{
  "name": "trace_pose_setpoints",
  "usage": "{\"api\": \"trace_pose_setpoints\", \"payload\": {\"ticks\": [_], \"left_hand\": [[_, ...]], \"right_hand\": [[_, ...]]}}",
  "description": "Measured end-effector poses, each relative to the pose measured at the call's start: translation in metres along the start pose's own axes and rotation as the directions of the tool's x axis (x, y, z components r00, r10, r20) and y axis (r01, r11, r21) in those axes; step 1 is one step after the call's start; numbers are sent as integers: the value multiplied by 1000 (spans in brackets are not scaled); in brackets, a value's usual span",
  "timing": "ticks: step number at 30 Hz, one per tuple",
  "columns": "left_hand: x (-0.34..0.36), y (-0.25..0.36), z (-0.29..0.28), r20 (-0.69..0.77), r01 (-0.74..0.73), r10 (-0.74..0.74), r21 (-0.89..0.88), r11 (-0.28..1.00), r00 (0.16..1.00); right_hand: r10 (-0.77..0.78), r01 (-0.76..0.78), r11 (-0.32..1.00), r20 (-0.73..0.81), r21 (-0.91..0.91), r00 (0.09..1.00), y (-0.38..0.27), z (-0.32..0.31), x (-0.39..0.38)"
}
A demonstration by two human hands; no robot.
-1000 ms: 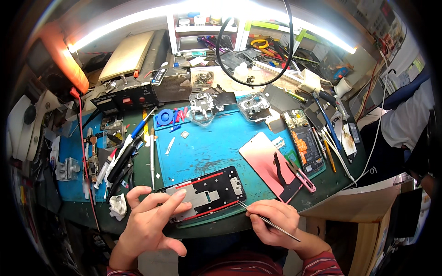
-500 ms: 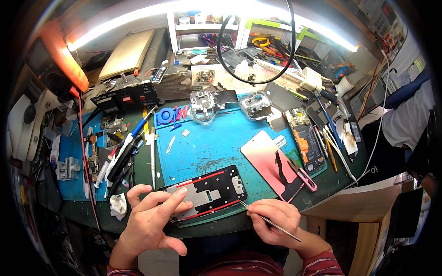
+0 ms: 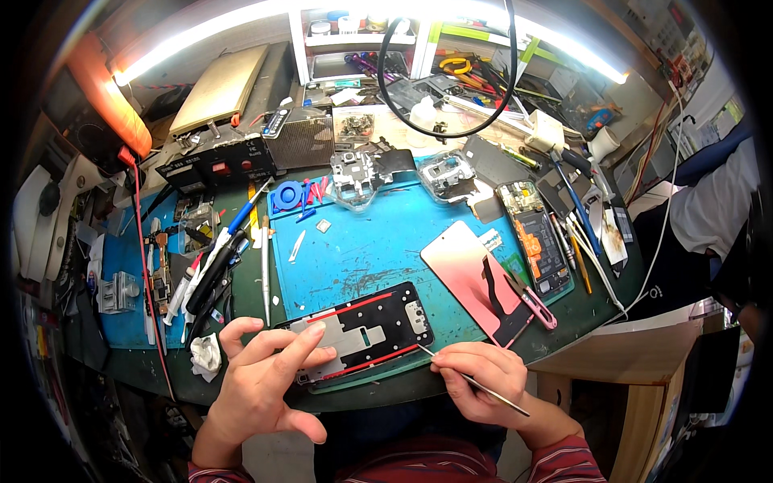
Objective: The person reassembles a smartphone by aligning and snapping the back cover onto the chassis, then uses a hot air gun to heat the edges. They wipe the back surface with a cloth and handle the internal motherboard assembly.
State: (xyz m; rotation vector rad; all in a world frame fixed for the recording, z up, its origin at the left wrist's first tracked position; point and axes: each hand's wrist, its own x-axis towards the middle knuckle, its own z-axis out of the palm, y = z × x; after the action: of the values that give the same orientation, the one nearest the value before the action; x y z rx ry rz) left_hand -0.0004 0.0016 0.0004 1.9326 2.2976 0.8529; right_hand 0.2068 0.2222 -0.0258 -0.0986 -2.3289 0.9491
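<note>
A black phone frame (image 3: pixel 403 322) with a grey metal plate and red strips along both long edges lies on the blue mat, near the bench's front edge. My left hand (image 3: pixel 270 378) is over its left end, fingers spread and thumb apart, holding nothing; I cannot tell whether the fingertips touch the frame. In my right hand (image 3: pixel 487 385) is a slim pointed metal tool (image 3: pixel 506 402), pinched like a pen, its exact kind unclear. Its tip is at the frame's lower right corner. Right of the frame lies a pink phone panel (image 3: pixel 457 270) with pink-handled scissors (image 3: pixel 538 306) across its lower part.
An opened phone (image 3: pixel 547 262) with exposed inner parts lies at the right. Clear trays of metal parts (image 3: pixel 358 177) stand at the mat's back edge. Pens and tools (image 3: pixel 213 278) crowd the left. A black cable loop (image 3: pixel 382 72) hangs above; a person's sleeve (image 3: pixel 713 217) shows far right.
Both hands hold nearly the same pose; the tool's tip stays by the frame's corner. The view has shifted very slightly.
</note>
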Motion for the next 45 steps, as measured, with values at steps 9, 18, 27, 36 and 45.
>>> {"api": "trace_pose_setpoints", "payload": {"ticks": [9, 18, 27, 36, 45], "left_hand": [[1, 2, -1, -3, -4, 4, -1, 1000, 1000], [5, 6, -6, -7, -24, 24, 5, 1000, 1000], [-19, 12, -24, -108, 49, -72, -204, 978, 992], [-97, 37, -45, -393, -11, -129, -335, 942, 910], [-57, 36, -35, -281, 155, -200, -175, 972, 939]], "right_hand": [[-23, 22, 999, 10, 23, 1000, 0, -1, 1], [-112, 104, 984, 49, 147, 993, -6, 9, 9], [-283, 250, 874, 20, 417, 959, -46, 67, 33], [-606, 605, 649, -168, 460, 778, -113, 115, 41], [-286, 317, 928, -172, 195, 943, -41, 41, -8]]}}
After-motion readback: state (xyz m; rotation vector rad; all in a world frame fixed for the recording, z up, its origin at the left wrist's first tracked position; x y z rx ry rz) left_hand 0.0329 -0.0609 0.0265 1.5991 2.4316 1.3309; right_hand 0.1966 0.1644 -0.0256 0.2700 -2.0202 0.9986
